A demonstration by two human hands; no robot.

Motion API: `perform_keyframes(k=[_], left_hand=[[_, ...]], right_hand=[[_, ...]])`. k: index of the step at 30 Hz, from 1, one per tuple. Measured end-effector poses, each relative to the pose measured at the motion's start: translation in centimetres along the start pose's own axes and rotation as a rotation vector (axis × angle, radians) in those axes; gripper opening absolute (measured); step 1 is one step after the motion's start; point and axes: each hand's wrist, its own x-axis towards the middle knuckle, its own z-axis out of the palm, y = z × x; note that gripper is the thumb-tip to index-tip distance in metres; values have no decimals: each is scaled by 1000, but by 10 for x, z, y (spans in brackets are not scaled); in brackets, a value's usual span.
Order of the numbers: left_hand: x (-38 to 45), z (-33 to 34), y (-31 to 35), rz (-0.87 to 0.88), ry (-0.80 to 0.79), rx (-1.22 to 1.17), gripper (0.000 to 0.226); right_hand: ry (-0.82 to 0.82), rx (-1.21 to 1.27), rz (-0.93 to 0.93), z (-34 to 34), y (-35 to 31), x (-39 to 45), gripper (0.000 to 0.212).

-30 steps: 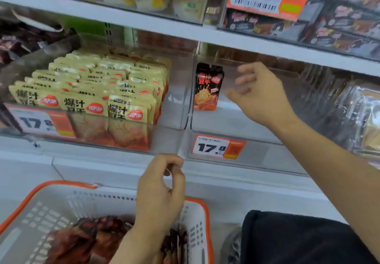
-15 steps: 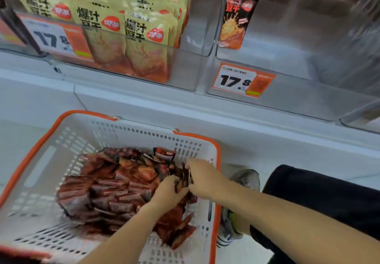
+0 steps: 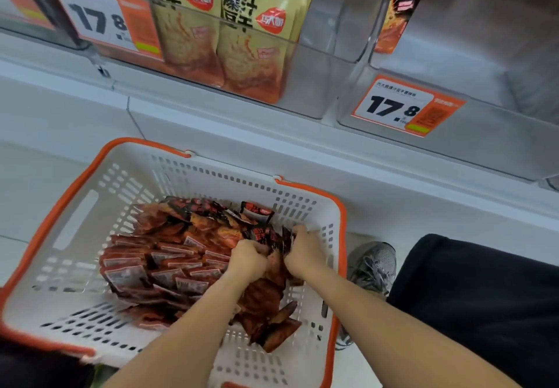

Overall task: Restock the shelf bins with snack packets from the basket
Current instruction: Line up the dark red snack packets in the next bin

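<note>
Your left hand (image 3: 246, 259) and right hand (image 3: 304, 251) both clutch dark red snack packets (image 3: 169, 269) by the basket (image 3: 75, 206) right wall, fingers curled in the pile. Packets glossy, w/ white labels, lying flat, long axes mixed. Pile sits centre-right; bare floor along the basket's left wall. Right shelf bin (image 3: 484, 145) holds one upright packet (image 3: 399, 6) at its left wall.

Bright, even store light; soft glare on the clear plastic shelf bins (image 3: 329, 64); slight motion blur, wide-angle bending toward the edges.
</note>
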Motion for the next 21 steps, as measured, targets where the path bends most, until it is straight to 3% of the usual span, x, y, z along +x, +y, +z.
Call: perform_keyframes(k=[2, 4, 6, 8, 10, 14, 18, 21], left_hand=[[1, -31, 11, -20, -90, 5, 35], [-3, -66, 20, 69, -159, 37, 38], [-11, -97, 29, 173, -213, 62, 35], [-19, -117, 36, 241, -244, 47, 31], [-25, -127, 45, 289, -258, 1, 24], [-46, -127, 73, 373, -283, -112, 22], [-68, -114, 110, 612, -247, -199, 7], [-89, -113, 149, 802, -68, -210, 16]], right_hand=[[41, -20, -75, -5, -3, 8, 71], [-21, 24, -114, -18, -8, 17, 81], [-210, 345, -57, -35, -18, 22, 88], [-403, 682, -19, -51, -30, 20, 78], [-405, 749, -118, -70, -43, 12, 67], [-249, 467, -325, -128, -70, -11, 46], [-123, 68, -532, -200, -99, -50, 33], [59, -336, -684, -253, -119, -86, 37]])
